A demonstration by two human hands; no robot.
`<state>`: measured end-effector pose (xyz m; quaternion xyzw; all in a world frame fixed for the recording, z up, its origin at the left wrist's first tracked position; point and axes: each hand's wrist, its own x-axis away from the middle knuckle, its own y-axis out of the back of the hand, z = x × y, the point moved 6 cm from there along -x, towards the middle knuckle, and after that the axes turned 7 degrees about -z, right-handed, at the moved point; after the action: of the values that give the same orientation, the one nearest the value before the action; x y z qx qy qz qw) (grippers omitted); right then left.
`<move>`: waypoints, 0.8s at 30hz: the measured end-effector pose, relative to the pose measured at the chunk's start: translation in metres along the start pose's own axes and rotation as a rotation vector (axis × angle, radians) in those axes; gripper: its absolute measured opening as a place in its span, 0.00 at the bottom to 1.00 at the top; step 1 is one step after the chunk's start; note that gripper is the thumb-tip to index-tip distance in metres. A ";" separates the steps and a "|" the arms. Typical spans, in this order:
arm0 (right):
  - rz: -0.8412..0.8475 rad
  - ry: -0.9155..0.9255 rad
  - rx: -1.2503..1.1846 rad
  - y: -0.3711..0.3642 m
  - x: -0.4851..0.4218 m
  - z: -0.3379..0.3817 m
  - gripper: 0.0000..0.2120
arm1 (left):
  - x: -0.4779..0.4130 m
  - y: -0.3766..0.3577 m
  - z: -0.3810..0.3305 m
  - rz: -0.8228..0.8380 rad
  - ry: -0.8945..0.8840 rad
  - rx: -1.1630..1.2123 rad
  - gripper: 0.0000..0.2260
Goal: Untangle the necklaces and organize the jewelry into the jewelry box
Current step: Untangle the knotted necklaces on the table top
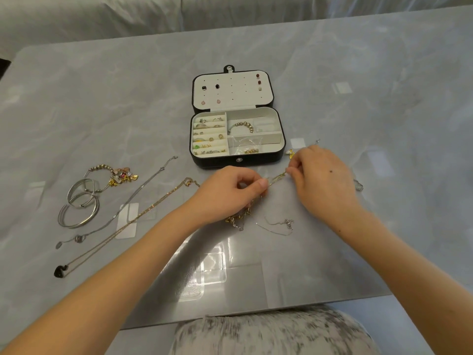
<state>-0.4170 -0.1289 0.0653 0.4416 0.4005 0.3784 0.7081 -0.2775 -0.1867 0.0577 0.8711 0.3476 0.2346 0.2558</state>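
The black jewelry box (195, 139) lies open at the table's middle, with rings, earrings and a beaded bracelet in its cream compartments. Just in front of it, my left hand (230, 193) and my right hand (322, 178) each pinch one end of a short stretch of tangled chain (277, 179) held taut between them. More of the tangle, with gold charms (238, 218) and a thin silver chain (279, 225), trails on the table under my hands. A gold pendant (291, 153) lies beside my right hand.
To the left lie a long gold necklace with a black pendant (122, 226), a silver necklace (128, 201), silver bangles (79, 203) and a charm bracelet (117, 174). A silver piece (358, 185) peeks out right of my right hand. A grey sofa stands behind the table.
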 end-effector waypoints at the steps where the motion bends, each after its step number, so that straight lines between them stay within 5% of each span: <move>1: 0.012 0.008 0.001 -0.003 0.000 0.000 0.06 | 0.000 0.000 0.000 -0.004 0.006 0.002 0.10; 9: -0.047 0.091 -0.086 0.001 0.018 0.007 0.06 | 0.020 0.012 0.015 -0.179 -0.114 -0.163 0.07; 14: 0.184 0.191 -0.086 -0.002 0.048 0.016 0.15 | 0.041 0.002 0.023 -0.199 -0.197 -0.311 0.08; 24: 0.384 0.119 -0.079 -0.005 0.068 0.012 0.08 | 0.060 0.017 0.036 -0.161 -0.072 -0.280 0.05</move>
<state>-0.3782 -0.0744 0.0481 0.4588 0.3349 0.5474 0.6146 -0.2095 -0.1642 0.0547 0.8039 0.3709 0.2283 0.4051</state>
